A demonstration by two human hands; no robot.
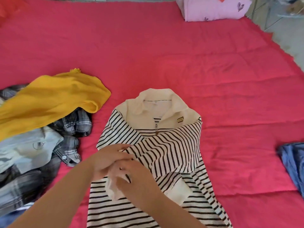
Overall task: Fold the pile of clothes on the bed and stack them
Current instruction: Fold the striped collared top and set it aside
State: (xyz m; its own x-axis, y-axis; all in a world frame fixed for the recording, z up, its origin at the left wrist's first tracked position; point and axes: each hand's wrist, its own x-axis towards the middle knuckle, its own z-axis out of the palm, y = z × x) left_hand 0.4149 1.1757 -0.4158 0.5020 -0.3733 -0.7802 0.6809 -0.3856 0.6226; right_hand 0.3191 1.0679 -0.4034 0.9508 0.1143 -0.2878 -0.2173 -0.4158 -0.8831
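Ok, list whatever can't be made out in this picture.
Head view:
Grip of left hand and right hand on the cuff of the striped shirt: motion-blurred, hands overlap.
Hem of the striped shirt: cut off by bottom edge.
Blue denim garment: mostly cut off by right edge.
Clothes pile: lower items buried under the yellow garment, cut by left edge.

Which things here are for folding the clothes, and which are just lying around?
For the job: striped top, held by left hand and right hand; yellow garment, plaid shirt, pale blue garment in the pile; blue denim piece, probably.
Just lying about: lilac heart-print bundle, orange-red cloth.
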